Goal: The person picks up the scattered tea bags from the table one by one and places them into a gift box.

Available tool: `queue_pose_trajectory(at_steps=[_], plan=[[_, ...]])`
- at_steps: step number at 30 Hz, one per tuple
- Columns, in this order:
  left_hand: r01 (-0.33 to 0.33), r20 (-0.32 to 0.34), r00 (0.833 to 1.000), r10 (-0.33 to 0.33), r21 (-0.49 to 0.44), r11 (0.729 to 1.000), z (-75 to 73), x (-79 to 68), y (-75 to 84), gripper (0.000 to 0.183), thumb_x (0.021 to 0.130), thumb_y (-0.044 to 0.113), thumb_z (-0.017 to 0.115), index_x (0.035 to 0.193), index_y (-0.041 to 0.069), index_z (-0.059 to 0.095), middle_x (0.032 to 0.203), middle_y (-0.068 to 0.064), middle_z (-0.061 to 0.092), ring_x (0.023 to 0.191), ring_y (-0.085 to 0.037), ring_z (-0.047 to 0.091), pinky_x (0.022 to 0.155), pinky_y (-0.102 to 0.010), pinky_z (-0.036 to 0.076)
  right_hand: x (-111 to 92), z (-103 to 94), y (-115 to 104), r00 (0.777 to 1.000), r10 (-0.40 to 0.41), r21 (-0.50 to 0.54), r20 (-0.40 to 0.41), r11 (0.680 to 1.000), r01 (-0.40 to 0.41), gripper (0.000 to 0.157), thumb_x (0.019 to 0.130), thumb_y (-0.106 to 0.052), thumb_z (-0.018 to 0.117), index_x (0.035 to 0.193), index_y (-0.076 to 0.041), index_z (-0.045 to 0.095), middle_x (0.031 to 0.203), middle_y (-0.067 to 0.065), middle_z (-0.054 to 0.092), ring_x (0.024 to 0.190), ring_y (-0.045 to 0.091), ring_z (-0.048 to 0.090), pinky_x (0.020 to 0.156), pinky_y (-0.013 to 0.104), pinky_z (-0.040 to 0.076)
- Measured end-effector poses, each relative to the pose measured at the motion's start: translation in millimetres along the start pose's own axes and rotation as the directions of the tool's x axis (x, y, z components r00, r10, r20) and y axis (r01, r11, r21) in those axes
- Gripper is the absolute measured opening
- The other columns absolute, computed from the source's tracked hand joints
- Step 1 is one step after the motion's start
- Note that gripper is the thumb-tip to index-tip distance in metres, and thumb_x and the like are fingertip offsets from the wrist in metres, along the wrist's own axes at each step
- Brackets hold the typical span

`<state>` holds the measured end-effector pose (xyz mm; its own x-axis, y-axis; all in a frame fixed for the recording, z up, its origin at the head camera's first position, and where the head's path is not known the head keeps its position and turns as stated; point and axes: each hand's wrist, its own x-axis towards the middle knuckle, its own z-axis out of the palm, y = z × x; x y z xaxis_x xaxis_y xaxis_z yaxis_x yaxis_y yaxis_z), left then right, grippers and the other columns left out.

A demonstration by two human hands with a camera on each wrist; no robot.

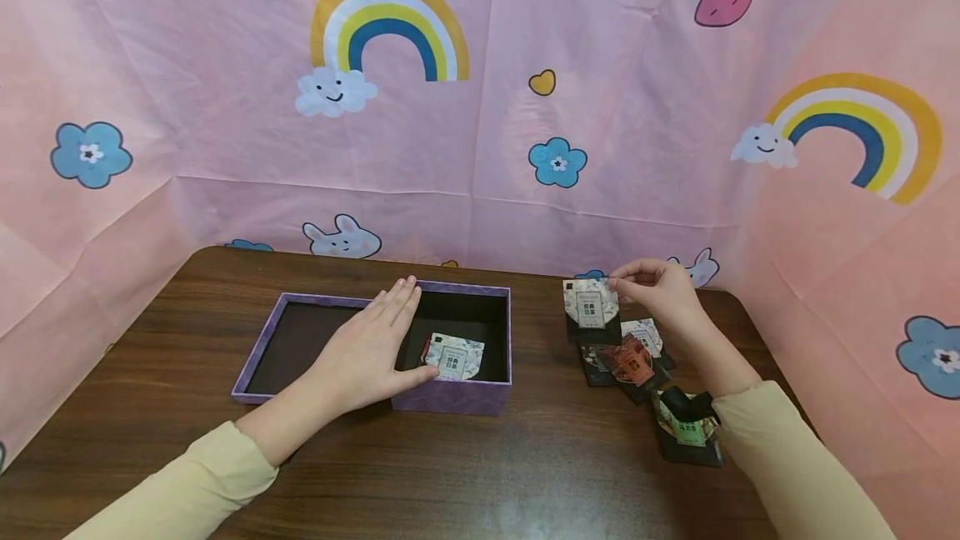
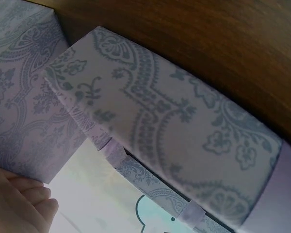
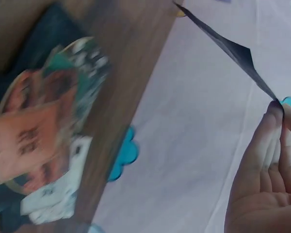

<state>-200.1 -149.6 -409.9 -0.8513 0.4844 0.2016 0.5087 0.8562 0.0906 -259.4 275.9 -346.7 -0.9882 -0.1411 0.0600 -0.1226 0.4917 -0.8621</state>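
My left hand (image 1: pixel 367 352) lies across the left side of a purple patterned box (image 1: pixel 465 400), fingers straight and thumb over the front rim. Inside the box leans a flat packet with a pale label (image 1: pixel 454 358); a bit of red shows behind it. At the right, my right hand (image 1: pixel 663 294) pinches a similar flat square packet (image 1: pixel 591 311) by its upper corner, raised above a loose pile. Edge-on in the right wrist view, that packet (image 3: pixel 233 51) hangs from the fingertips. In the pile are a red-labelled packet (image 1: pixel 632 363) and a white-labelled packet (image 1: pixel 647 334).
Left of the box lies its shallow purple lid (image 1: pixel 300 348), black inside, partly behind my left hand. Near my right sleeve lies a green-labelled packet (image 1: pixel 688 433) with a black object (image 1: pixel 678 402) over it. A pink printed cloth (image 1: pixel 480 148) hangs behind the wooden table (image 1: pixel 480 482).
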Motion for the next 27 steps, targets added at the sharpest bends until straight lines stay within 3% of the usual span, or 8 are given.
queue_pose_trajectory(at_steps=[12, 20, 27], plan=[[-0.009, 0.005, 1.000, 0.009, 0.028, 1.000, 0.6, 0.8, -0.7, 0.113, 0.093, 0.075, 0.062, 0.165, -0.006, 0.028, 0.175, -0.023, 0.024, 0.164, -0.036, 0.025, 0.134, -0.048, 0.028, 22, 40.6, -40, 0.996, -0.046, 0.233, -0.082, 0.970, 0.064, 0.005, 0.100, -0.012, 0.074, 0.099, -0.012, 0.079, 0.081, -0.018, 0.074, 0.077, 0.006, 0.070, 0.079, 0.024, 0.063], [-0.004, 0.015, 1.000, 0.003, 0.025, 1.000, -0.5, 0.5, -0.2, 0.113, 0.093, 0.075, 0.061, 0.165, -0.006, 0.027, 0.175, -0.023, 0.024, 0.164, -0.036, 0.025, 0.134, -0.049, 0.028, 28, 76.9, -57, 0.997, -0.063, 0.313, -0.044, 0.947, 0.074, 0.005, 0.098, -0.007, 0.074, 0.101, -0.005, 0.078, 0.079, -0.014, 0.074, 0.075, 0.009, 0.071, 0.080, 0.028, 0.065], [-0.004, 0.015, 1.000, 0.003, 0.026, 1.000, -0.8, 0.5, 0.3, 0.113, 0.093, 0.075, 0.062, 0.165, -0.006, 0.028, 0.175, -0.023, 0.025, 0.164, -0.036, 0.025, 0.134, -0.049, 0.028, 27, 108.7, -62, 0.995, -0.095, 0.310, 0.016, 0.947, 0.086, 0.015, 0.098, -0.005, 0.074, 0.107, 0.006, 0.076, 0.081, -0.013, 0.074, 0.076, 0.007, 0.073, 0.076, 0.026, 0.064]])
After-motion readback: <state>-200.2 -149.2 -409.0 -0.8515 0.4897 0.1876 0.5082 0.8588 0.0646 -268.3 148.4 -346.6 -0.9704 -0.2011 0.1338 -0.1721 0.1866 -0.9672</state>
